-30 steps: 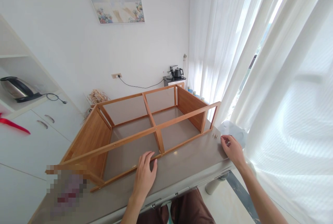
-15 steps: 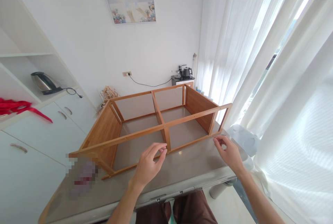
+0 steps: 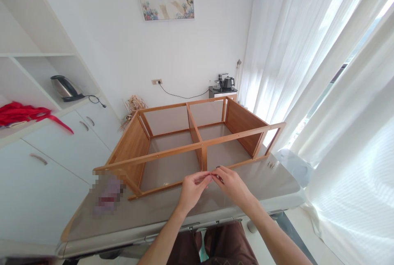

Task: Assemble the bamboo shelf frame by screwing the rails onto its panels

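Note:
My left hand [image 3: 193, 189] and my right hand [image 3: 233, 184] meet fingertip to fingertip just in front of the wooden frame [image 3: 166, 152], near its middle upright. The fingers of both are pinched together, and whatever lies between them is too small to make out. A small dark bit shows at the fingers of my right hand. The brown frame lies flat across the table, with slatless open bays and solid end panels. Several small brass-coloured screws [image 3: 271, 165] lie on the tabletop to the right.
The grey table [image 3: 246, 201] has a rounded right corner. On its left lies a blurred-out purplish item [image 3: 108, 195]. A steel kettle [image 3: 65, 87] and red cloth [image 3: 24, 114] sit on white shelving. A coffee maker [image 3: 220, 82] stands at the back, with white curtains to the right.
My right hand has moved left from beside the table's right end to meet my left hand. The screws there have come into view. My head view has turned slightly left.

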Motion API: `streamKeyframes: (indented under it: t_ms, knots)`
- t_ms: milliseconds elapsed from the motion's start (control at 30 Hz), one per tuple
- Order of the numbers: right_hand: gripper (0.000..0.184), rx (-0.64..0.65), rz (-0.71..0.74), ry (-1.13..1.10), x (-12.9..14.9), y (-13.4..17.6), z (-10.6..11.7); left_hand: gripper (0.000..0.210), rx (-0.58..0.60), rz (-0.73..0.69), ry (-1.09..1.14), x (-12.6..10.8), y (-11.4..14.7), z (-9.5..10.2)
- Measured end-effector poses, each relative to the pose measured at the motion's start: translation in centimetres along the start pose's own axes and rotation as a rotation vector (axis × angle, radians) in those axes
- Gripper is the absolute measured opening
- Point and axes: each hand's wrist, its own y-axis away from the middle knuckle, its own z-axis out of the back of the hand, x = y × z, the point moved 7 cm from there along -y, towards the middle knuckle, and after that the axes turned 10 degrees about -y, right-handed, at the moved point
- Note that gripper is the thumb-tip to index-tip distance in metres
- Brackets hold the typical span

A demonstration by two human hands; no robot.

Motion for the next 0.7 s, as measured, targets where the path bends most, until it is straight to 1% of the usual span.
streamKeyframes:
  t_ms: [67,167,267,333,433,500,533,600,700]
  knots:
    - [0.026,-0.018,0.04,0.088,0.4,-0.4,-0.6,0.037,-0.028,0.001,0.005,0.3,0.1,0.6]
    - [0.029,-0.013,0.104,0.18,1.3,-0.8,-1.4,0.034,-0.056,0.001,0.018,0.6,0.1,1.4]
    - [0.023,0.021,0.102,0.141,2.0,-1.1,-1.2,0.033,-0.08,-0.009,0.025,1.2,-0.1,2.0]
    - [0.022,0.075,0.06,0.037,2.3,-1.4,-0.6,0.033,-0.126,-0.021,0.029,1.9,-0.4,2.6]
    - [0.029,0.217,-0.002,-0.13,2.7,-1.5,0.6,0.034,-0.215,-0.037,0.021,3.2,-1.0,3.8]
    - [0.026,0.275,-0.062,-0.195,2.9,-1.4,1.8,0.034,-0.243,-0.051,0.005,3.7,-1.4,4.5]
    - [0.023,0.278,-0.101,-0.225,3.0,-1.4,2.4,0.033,-0.241,-0.057,-0.007,3.8,-1.6,4.7]
    - [0.016,0.243,-0.161,-0.28,3.3,-1.6,3.7,0.032,-0.211,-0.071,-0.058,3.5,-2.1,5.2]
    - [0.011,0.192,-0.158,-0.328,4.1,-2.4,5.2,0.029,-0.148,-0.121,-0.185,2.7,-2.9,5.6]
